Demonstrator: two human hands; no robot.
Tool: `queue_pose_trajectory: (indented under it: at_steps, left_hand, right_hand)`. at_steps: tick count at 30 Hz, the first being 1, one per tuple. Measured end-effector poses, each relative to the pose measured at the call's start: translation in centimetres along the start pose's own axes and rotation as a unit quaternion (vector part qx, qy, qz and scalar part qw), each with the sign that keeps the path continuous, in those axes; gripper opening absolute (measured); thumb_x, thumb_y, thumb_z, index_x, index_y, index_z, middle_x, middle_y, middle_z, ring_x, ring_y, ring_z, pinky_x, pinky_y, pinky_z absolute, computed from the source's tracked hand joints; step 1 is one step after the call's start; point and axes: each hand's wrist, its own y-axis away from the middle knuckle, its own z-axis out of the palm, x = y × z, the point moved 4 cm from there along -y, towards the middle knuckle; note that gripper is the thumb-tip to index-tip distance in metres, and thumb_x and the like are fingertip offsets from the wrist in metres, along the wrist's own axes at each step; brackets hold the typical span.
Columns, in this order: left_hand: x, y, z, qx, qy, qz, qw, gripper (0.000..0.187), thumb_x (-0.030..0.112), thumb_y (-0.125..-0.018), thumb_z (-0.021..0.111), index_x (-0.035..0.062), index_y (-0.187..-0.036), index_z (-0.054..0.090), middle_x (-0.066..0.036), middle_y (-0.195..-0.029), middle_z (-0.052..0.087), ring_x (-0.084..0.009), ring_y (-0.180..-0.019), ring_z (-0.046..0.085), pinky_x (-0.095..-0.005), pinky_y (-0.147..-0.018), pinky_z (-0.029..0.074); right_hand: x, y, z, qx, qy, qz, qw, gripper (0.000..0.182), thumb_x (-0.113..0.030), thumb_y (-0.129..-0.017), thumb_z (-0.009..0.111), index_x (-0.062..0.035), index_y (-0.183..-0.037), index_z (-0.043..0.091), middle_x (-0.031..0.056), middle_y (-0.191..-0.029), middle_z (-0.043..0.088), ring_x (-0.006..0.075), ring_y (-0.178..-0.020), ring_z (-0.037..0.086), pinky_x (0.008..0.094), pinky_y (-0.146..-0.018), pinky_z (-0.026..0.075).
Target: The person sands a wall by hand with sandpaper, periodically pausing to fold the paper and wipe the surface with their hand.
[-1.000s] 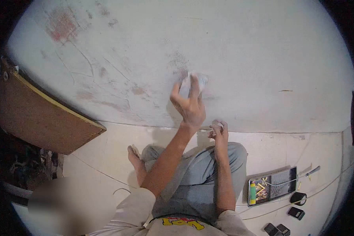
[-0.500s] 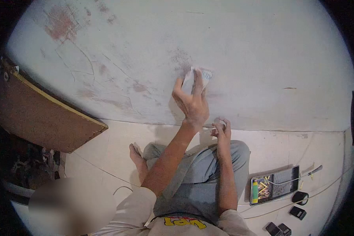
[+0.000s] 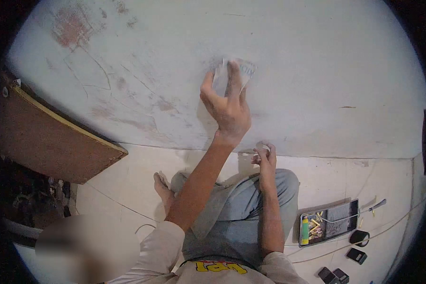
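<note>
We see the left hand (image 3: 229,113) up at the wall (image 3: 317,71), fingers spread part-way and pressing a sheet of paper (image 3: 246,73) flat on it; some fingers lie over the sheet, its edges stick out past them, and blue print shows on the right side. We put the sheet on the bare stretch of wall right of the reddish patches, next to a dark smudge (image 3: 212,61). The right hand (image 3: 266,158) hangs low, near where wall meets floor (image 3: 142,184), fingers loosely curled, about half open with gaps; whether they have hold of something small, we can't tell. That forearm lies along the grey trousers (image 3: 227,241), knee bent; a bare foot (image 3: 163,191) rests left of them. On the floor to the right we get a black tray (image 3: 338,227) with yellow bits and a green tube (image 3: 305,232) in its left half, plus a wire-handled tool (image 3: 377,204) lying across it, handle out past the far edge. Just below the tray: a black roll (image 3: 359,238), then a small black box (image 3: 356,256). Brown board (image 3: 57,132) on the left, set at a slant.
</note>
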Motion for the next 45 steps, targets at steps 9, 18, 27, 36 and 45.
queue_pose_trajectory:
  at_steps: [9, 18, 27, 36, 45]
  left_hand:
    - [-1.8, 11.7, -0.5, -0.118, -0.048, -0.083, 0.988, 0.050, 0.002, -0.083, 0.059, 0.0086, -0.132, 0.051, -0.023, -0.117, 0.038, -0.0351, -0.106, 0.039, -0.0420, -0.089, 0.032]
    - [-0.9, 6.5, -0.2, -0.062, 0.022, -0.043, 0.997, 0.053, -0.002, -0.081, 0.060, 0.0106, -0.132, 0.051, -0.022, -0.122, 0.034, -0.0366, -0.111, 0.038, -0.0437, -0.092, 0.034]
    - [-1.4, 6.3, 0.8, -0.025, 0.008, -0.011, 1.000, 0.050, 0.007, -0.087, 0.056, 0.0069, -0.136, 0.045, -0.024, -0.121, 0.035, -0.0369, -0.109, 0.038, -0.0457, -0.092, 0.031]
    - [-1.4, 11.9, 0.1, -0.135, -0.024, -0.082, 0.987, 0.045, 0.014, -0.092, 0.050, 0.0078, -0.136, 0.046, -0.024, -0.125, 0.031, -0.0359, -0.113, 0.031, -0.0471, -0.094, 0.026]
    - [0.2, 1.5, 0.2, -0.014, -0.019, 0.005, 1.000, 0.048, 0.014, -0.089, 0.057, 0.0130, -0.136, 0.047, -0.024, -0.127, 0.029, -0.0360, -0.112, 0.034, -0.0460, -0.093, 0.027]
  right_hand:
    - [0.0, -0.1, -0.2, 0.000, 0.014, -0.001, 1.000, 0.037, -0.022, -0.091, 0.055, -0.0053, -0.122, 0.045, 0.0124, -0.098, 0.059, 0.0156, -0.078, 0.054, 0.0293, -0.068, 0.046]
    - [0.2, 0.0, -0.2, 0.000, 0.014, 0.001, 1.000, 0.037, -0.022, -0.091, 0.054, -0.0054, -0.122, 0.044, 0.0127, -0.097, 0.060, 0.0152, -0.078, 0.054, 0.0286, -0.068, 0.046]
    - [-0.2, 0.3, -0.1, 0.004, 0.013, -0.011, 1.000, 0.037, -0.025, -0.092, 0.053, -0.0049, -0.122, 0.044, 0.0135, -0.099, 0.059, 0.0159, -0.080, 0.055, 0.0298, -0.070, 0.046]
    - [0.0, 0.0, -0.2, 0.010, -0.019, 0.008, 1.000, 0.037, -0.016, -0.090, 0.055, -0.0018, -0.122, 0.043, 0.0090, -0.094, 0.055, 0.0141, -0.077, 0.053, 0.0277, -0.069, 0.046]
    - [0.3, -0.2, -0.1, 0.006, -0.016, -0.009, 1.000, 0.037, -0.017, -0.090, 0.055, -0.0022, -0.123, 0.043, 0.0087, -0.092, 0.055, 0.0147, -0.077, 0.053, 0.0272, -0.068, 0.046]
